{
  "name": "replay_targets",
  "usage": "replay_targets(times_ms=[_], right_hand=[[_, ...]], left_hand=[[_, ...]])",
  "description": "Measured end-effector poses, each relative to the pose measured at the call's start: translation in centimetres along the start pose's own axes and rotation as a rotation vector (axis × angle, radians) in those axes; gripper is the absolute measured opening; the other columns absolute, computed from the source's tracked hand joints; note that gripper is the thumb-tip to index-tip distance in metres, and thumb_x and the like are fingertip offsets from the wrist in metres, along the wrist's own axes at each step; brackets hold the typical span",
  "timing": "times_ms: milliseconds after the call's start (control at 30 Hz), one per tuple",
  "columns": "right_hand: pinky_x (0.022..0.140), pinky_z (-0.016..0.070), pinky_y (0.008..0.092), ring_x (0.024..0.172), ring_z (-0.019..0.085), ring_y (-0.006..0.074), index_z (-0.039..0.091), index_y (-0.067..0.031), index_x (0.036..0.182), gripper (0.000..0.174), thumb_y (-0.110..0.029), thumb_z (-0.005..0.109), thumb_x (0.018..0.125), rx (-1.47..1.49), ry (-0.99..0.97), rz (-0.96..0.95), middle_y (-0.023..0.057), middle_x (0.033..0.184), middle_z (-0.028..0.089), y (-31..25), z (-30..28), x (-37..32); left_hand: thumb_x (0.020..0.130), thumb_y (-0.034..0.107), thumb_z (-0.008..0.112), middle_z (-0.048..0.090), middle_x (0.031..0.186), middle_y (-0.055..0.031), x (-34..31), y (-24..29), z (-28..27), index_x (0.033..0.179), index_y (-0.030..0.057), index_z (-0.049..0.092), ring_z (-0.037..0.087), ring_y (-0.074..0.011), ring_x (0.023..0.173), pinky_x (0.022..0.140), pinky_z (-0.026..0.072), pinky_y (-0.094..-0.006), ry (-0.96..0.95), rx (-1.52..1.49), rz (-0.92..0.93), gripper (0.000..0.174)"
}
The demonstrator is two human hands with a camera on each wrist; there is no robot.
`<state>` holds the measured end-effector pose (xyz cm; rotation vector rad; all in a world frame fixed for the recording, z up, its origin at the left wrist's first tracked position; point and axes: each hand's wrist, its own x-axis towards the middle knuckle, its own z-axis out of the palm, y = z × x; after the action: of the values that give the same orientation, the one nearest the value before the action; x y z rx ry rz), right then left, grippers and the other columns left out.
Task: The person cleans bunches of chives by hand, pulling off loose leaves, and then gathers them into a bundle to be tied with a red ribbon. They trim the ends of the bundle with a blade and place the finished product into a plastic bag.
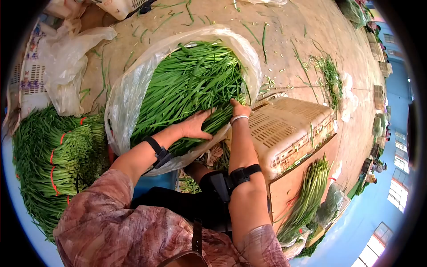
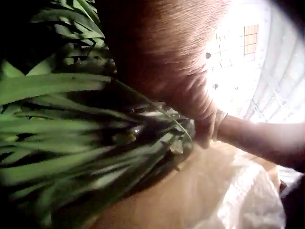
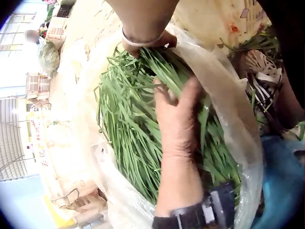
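Long green garlic chives (image 1: 187, 75) fill a clear plastic bag (image 1: 122, 102) before the person. The left hand (image 1: 194, 126) reaches over the near side, its thumb and fingers on either side of a bunch of garlic chives (image 1: 220, 119). At that bunch's right end, the right hand (image 1: 240, 110) grips the stems, knuckles up, with a white band at the wrist. In the right wrist view the bunch (image 3: 164, 67) lies on the other leaves between both hands. Up close in the left wrist view, the left hand (image 2: 167, 52) covers part of the stems; its fingertips are hidden.
An overturned plastic crate (image 1: 284, 129) stands right of the bag, with a loose bunch of long green stems (image 1: 307, 196) on a board nearby. Bundles tied with red bands (image 1: 66, 153) are piled at left. Scattered leaves (image 1: 329, 75) lie on the floor (image 1: 289, 58).
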<state>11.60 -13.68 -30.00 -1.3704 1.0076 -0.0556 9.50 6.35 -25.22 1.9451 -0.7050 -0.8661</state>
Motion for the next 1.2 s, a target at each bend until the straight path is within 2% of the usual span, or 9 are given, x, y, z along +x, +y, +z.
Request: replay_targets(times_ms=[100,233,433,567,633,667,767,900,1200], right_hand=[[0.065,0.0516,0.0397,0.074,0.060,0.0253,0.054,0.0059,0.100,0.030,0.002,0.066,0.072,0.027,0.043,-0.078,0.0140,0.086,0.061,-0.9,-0.3,-1.9],[0.069,0.0460,0.0317,0.077,0.058,0.0192,0.061,0.0025,0.099,0.032,-0.005,0.071,0.070,0.223,-0.082,0.114,0.0084,0.089,0.063,-3.2,-1.4,-5.1],[0.070,0.0469,0.0307,0.080,0.058,0.0181,0.063,0.0001,0.097,0.025,-0.006,0.071,0.074,0.285,-0.350,0.105,0.0060,0.090,0.063,-6.6,-3.8,-10.5],[0.075,0.0456,0.0265,0.087,0.058,0.0141,0.062,0.0020,0.099,0.023,-0.003,0.067,0.077,0.093,-0.364,-0.254,0.0074,0.098,0.064,-7.8,-3.4,-14.2],[0.079,0.0448,0.0241,0.092,0.056,0.0108,0.061,0.0019,0.100,0.023,0.002,0.063,0.077,-0.482,-0.195,-0.989,0.0067,0.104,0.063,-8.5,-3.4,-16.4],[0.081,0.0441,0.0228,0.095,0.056,0.0111,0.060,0.0015,0.103,0.026,0.003,0.062,0.077,-0.143,-0.367,-0.660,0.0068,0.108,0.062,-8.1,-3.6,-17.3],[0.080,0.0452,0.0237,0.093,0.058,0.0124,0.058,0.0020,0.104,0.028,0.004,0.062,0.077,0.043,-0.546,-0.438,0.0065,0.105,0.063,-8.9,-4.5,-20.8],[0.076,0.0485,0.0254,0.084,0.060,0.0116,0.051,0.0005,0.109,0.043,0.000,0.069,0.070,-0.180,-0.458,-0.564,0.0071,0.094,0.064,-7.8,-6.0,-23.8],[0.071,0.0484,0.0249,0.077,0.057,0.0098,0.054,0.0005,0.097,0.033,0.002,0.070,0.068,-0.092,-0.486,-0.419,0.0049,0.087,0.062,-7.2,-8.9,-26.4]], left_hand=[[0.062,0.042,0.074,0.035,0.136,-0.0224,0.5,-0.9,0.3,0.139,0.0014,0.018,0.039,-0.0337,0.123,0.102,0.0327,-0.0380,-0.001,-0.448,0.033,0.104],[0.064,0.038,0.074,0.039,0.131,-0.0223,0.0,3.2,-0.4,0.136,0.0002,0.026,0.041,-0.0343,0.118,0.102,0.0316,-0.0379,-0.088,-0.121,-0.041,0.095],[0.064,0.030,0.073,0.044,0.123,-0.0212,-3.3,5.0,1.9,0.131,-0.0029,0.036,0.042,-0.0344,0.114,0.100,0.0319,-0.0389,0.179,0.023,0.131,0.084],[0.061,0.022,0.074,0.046,0.120,-0.0206,-4.6,5.4,1.9,0.124,-0.0024,0.043,0.043,-0.0348,0.113,0.101,0.0293,-0.0422,0.330,0.165,0.353,0.074],[0.058,0.018,0.074,0.048,0.117,-0.0208,-5.3,5.6,1.9,0.118,-0.0024,0.046,0.043,-0.0361,0.112,0.101,0.0288,-0.0462,0.355,0.154,0.417,0.070],[0.057,0.017,0.074,0.049,0.115,-0.0207,-5.6,5.7,2.0,0.118,-0.0024,0.046,0.044,-0.0366,0.112,0.101,0.0290,-0.0475,0.381,0.174,0.474,0.069],[0.056,0.016,0.074,0.050,0.113,-0.0189,-6.8,6.7,1.9,0.115,-0.0017,0.047,0.046,-0.0361,0.110,0.100,0.0294,-0.0487,0.367,0.183,0.548,0.067],[0.056,0.014,0.073,0.052,0.111,-0.0175,-8.9,7.5,2.6,0.110,-0.0009,0.051,0.047,-0.0355,0.109,0.101,0.0297,-0.0486,0.277,0.215,0.625,0.060],[0.054,0.014,0.072,0.055,0.103,-0.0181,-9.9,8.6,3.6,0.105,-0.0014,0.052,0.048,-0.0360,0.106,0.097,0.0320,-0.0475,0.114,0.236,0.770,0.057]])
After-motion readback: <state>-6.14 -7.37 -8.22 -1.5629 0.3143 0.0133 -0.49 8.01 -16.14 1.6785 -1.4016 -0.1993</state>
